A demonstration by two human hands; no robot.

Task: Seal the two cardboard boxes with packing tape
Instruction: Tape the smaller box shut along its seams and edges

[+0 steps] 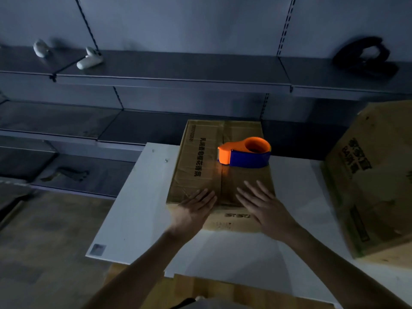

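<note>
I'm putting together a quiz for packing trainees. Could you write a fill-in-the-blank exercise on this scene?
1. The tape dispenser on the middle box is blue and ____.
2. The left hand and the right hand both rest on that box's ____.
3. The second box stands to the ____ of it.
4. The middle box sits on a ____ table.
Missing words: orange, top, right, white.

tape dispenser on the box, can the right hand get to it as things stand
Probably yes. The tape dispenser sits on top of the box, straight ahead of the right hand, which lies flat on the box top holding nothing. Nothing stands between them.
</note>
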